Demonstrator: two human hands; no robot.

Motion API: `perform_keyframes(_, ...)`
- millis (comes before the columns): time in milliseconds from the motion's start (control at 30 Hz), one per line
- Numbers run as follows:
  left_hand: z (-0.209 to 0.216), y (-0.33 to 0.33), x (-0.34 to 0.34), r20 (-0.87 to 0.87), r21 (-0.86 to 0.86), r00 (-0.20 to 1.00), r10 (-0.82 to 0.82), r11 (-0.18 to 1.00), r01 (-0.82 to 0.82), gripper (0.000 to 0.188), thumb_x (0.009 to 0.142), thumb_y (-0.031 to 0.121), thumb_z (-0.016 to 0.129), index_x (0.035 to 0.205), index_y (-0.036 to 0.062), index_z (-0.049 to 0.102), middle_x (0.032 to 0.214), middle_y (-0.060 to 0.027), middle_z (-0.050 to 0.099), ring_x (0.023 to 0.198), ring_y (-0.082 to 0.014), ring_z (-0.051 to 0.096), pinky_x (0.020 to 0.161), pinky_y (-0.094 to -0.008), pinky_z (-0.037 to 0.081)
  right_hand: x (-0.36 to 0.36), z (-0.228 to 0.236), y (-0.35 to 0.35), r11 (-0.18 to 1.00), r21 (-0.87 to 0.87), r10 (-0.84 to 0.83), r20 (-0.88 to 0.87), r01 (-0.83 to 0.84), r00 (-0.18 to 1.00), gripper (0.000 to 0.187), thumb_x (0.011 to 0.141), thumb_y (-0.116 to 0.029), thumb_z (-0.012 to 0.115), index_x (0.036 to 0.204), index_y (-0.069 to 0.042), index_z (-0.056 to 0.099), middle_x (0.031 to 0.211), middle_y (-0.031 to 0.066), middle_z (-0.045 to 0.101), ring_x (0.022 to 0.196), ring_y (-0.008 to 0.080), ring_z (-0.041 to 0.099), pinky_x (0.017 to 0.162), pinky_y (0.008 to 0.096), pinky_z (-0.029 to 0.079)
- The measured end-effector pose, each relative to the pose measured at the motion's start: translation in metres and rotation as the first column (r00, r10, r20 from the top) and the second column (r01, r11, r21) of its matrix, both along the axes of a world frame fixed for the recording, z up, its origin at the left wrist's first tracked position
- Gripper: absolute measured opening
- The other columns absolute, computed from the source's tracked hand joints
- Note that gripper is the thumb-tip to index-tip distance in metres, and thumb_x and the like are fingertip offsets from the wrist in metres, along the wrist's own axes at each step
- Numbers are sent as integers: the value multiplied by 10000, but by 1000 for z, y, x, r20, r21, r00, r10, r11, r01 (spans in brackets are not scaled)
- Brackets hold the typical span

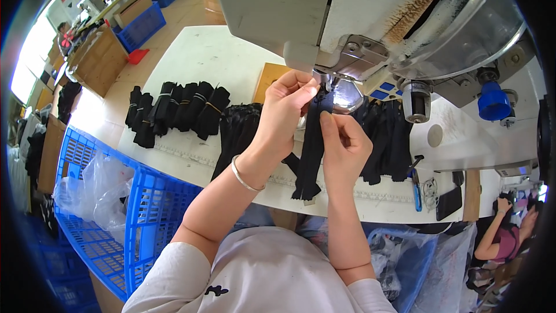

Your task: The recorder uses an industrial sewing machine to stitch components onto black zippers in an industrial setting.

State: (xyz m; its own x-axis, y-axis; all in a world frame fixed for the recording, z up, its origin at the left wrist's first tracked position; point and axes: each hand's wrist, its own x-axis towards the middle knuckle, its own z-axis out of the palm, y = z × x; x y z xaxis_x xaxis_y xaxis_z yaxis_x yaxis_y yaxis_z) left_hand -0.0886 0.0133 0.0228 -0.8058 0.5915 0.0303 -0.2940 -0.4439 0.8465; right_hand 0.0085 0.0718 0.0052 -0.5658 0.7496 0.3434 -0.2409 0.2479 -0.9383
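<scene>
Both hands are at a black zipper [311, 159] that hangs down from the needle area of a sewing machine [275, 8]. My left hand [279, 110] pinches its upper end between thumb and fingertips, close beside the presser foot [325, 83]. Lower on the strip's right edge, my right hand [346, 146] grips it between thumb and curled fingers. More black zippers [238, 130] lie loose to the left of my left hand, and another pile of zippers [387, 142] lies right of my right hand. The zipper's top end is partly hidden by my fingers.
Banded black bundles [179, 107] sit on the left of the white table [191, 52]. Blue-handled snips [417, 191] and a black phone [449, 204] lie at the right. A blue crate [133, 226] with plastic bags stands left of me. Another person [504, 235] is at far right.
</scene>
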Motion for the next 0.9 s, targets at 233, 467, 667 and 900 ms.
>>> perform_keyframes(233, -1, -14, 20, -191, -59, 977, 93, 993, -107, 103, 912, 126, 567, 847, 48, 585, 727, 53, 516, 607, -26, 412, 552, -195, 348, 10, -2, 1, 999, -29, 15, 73, -13, 997, 113, 846, -91, 690, 841, 14, 648, 639, -50, 531, 586, 5, 412, 510, 181, 311)
perform_keyframes(467, -13, -38, 33, -367, -278, 925, 96, 938, -207, 81, 855, 61, 671, 832, 9, 613, 710, 21, 588, 612, -27, 509, 544, -172, 406, 43, -20, -13, 973, -170, 184, 175, -155, 967, 140, 843, -77, 685, 929, 33, 669, 763, 31, 636, 644, 47, 533, 599, 197, 424)
perform_keyframes(667, -17, -39, 30, -92, -188, 996, -7, 982, -11, 91, 867, 102, 672, 864, 23, 628, 748, 10, 631, 634, -22, 547, 549, -163, 429, 48, -15, -15, 986, -50, 164, 202, -157, 965, 162, 852, -83, 675, 962, 36, 668, 783, 40, 605, 649, 46, 492, 590, 208, 400)
perform_keyframes(900, -22, -39, 27, 61, -74, 993, -105, 991, 109, 86, 875, 109, 662, 871, 28, 636, 758, 0, 646, 629, -31, 565, 544, -169, 440, 50, -14, -16, 981, -89, 187, 192, -173, 964, 153, 864, -95, 668, 939, 38, 666, 771, 17, 597, 649, 32, 482, 584, 186, 383)
